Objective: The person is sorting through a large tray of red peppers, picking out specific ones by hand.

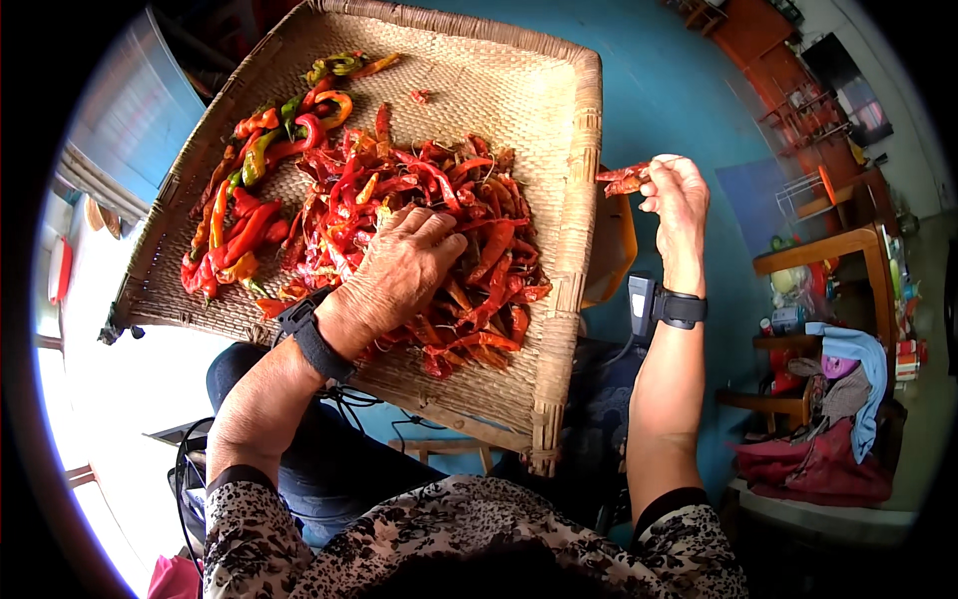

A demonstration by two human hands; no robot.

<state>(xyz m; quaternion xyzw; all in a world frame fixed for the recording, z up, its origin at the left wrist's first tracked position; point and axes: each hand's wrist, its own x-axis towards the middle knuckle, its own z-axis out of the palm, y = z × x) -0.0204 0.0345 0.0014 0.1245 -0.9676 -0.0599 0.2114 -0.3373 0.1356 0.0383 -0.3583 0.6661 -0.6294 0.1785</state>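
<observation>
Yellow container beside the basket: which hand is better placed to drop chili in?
Probably the right hand: it holds red chili just past the woven basket, near the yellow container. The left hand rests on the chili pile inside the basket.

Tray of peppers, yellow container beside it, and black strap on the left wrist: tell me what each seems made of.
Tray: woven plant strips, probably bamboo; matte tan, with visible weave and bound rim.
Yellow container: likely plastic, going by its smooth, even colour, though partly hidden.
Black strap: perhaps fabric webbing, since it looks matte and flexible; rubber is possible.
</observation>
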